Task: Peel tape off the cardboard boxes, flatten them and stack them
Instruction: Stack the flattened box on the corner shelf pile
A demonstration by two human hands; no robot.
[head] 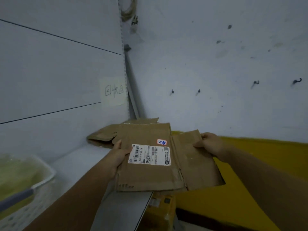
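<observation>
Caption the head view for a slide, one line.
A flattened cardboard box, gripped by the left hand and right hand, over more flat cardboard on the grey shelf.

Storeroom corner, grey shelf [86, 157], slotted upright [124, 64], wall hooks [296, 81], handwritten paper sign [114, 90]

Both our bare forearms stretched forward from the near side. Our left hand [119, 153] pinched the flattened cardboard box [150, 175] at its left edge, thumb on top. Our right hand [209, 144] gripped its right flap, thumb likewise on top.
</observation>
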